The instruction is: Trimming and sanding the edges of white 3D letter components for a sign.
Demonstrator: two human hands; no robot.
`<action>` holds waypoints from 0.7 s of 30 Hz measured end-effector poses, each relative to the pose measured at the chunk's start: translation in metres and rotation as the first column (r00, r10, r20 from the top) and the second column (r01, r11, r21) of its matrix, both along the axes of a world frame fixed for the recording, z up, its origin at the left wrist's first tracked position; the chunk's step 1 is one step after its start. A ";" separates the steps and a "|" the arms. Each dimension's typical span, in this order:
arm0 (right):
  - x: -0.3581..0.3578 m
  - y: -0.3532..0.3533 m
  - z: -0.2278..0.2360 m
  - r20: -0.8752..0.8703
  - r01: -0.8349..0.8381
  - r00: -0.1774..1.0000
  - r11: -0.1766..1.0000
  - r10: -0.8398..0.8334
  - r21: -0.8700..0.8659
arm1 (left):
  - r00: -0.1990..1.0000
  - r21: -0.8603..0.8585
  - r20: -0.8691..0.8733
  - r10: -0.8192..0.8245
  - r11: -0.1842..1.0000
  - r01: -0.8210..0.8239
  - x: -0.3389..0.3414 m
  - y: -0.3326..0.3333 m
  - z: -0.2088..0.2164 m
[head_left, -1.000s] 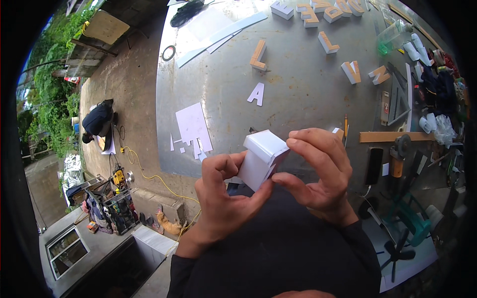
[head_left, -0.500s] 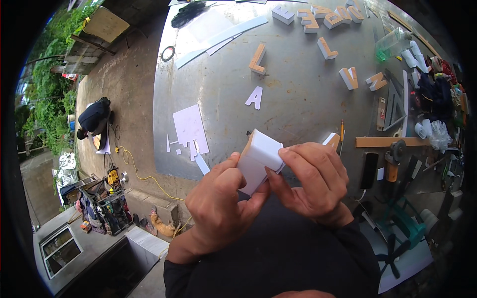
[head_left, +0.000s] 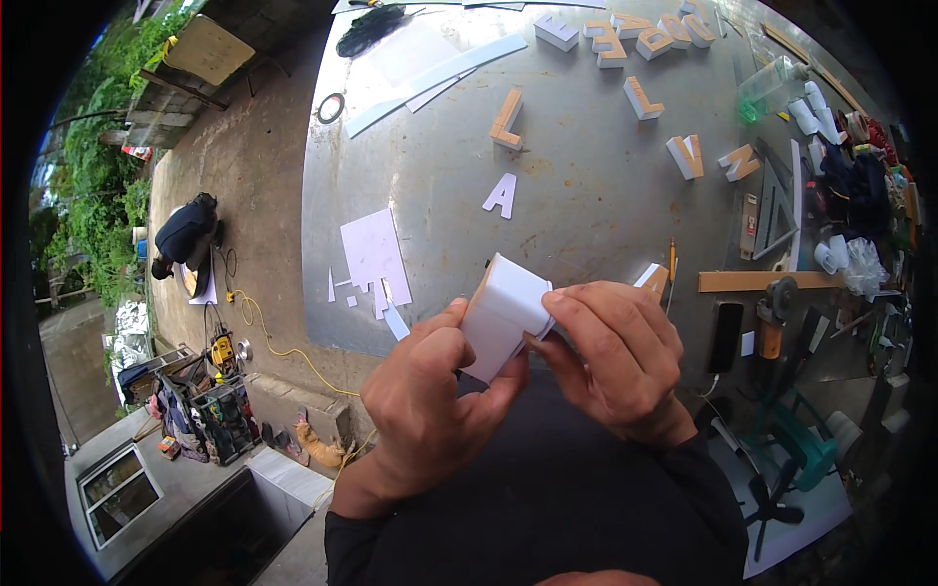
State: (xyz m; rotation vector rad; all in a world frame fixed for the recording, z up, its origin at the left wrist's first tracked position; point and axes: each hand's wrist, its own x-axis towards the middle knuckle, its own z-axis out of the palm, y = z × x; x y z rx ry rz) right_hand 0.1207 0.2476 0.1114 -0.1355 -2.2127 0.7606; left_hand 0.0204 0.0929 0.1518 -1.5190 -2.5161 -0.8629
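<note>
White foam, folded into a small boxy shape (head_left: 503, 314), is held between both hands above the near edge of the grey metal table (head_left: 586, 195), so the piece is off the surface and not yet set down among the finished work. Judged from the layout, much seems already done: a row of raised letters with orange sides (head_left: 625, 34) lies far beyond the grip, a flat white letter (head_left: 501, 194) lies just beyond it, and white offcut sheets (head_left: 373, 256) lie beyond and to the left. The piece in hand appears only partly shaped, with its side strip being pressed round. The left hand (head_left: 430, 400) is clamped on the block from below and the left, thumb along its face. The right hand (head_left: 611, 356) is closed on its right edge, fingers curled over, fingertips pinching the corner. Both wrists are bent inward toward the chest.
</note>
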 end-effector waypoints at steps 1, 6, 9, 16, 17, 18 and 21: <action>0.000 0.000 0.000 -0.001 0.001 1.000 1.000 -0.001 0.002 | 1.000 0.002 -0.001 -0.001 1.000 0.001 0.000 0.000 0.000; -0.004 -0.001 -0.003 -0.008 0.016 1.000 1.000 -0.016 -0.011 | 1.000 -0.002 -0.002 -0.002 1.000 0.002 -0.004 0.000 -0.002; -0.005 0.004 -0.002 -0.002 -0.037 0.999 0.993 0.037 -0.109 | 0.994 -0.072 0.102 0.051 0.996 -0.043 -0.004 0.005 0.006; 0.005 0.022 -0.019 -0.037 -0.108 0.994 0.931 0.102 -0.349 | 0.340 0.136 0.938 -0.066 0.973 -0.188 -0.023 -0.006 -0.017; 0.006 0.026 -0.022 -0.020 -0.184 0.981 0.895 0.193 -0.406 | 0.343 0.134 0.937 -0.063 0.973 -0.189 -0.024 -0.007 -0.020; 0.006 0.028 -0.024 -0.009 -0.256 0.959 0.850 0.284 -0.461 | 0.237 0.139 0.967 -0.092 0.972 -0.188 -0.024 -0.009 -0.024; 0.006 0.019 -0.041 0.051 -0.258 0.945 0.829 0.324 -0.497 | 0.082 0.139 0.989 -0.126 0.975 -0.174 -0.024 -0.011 -0.036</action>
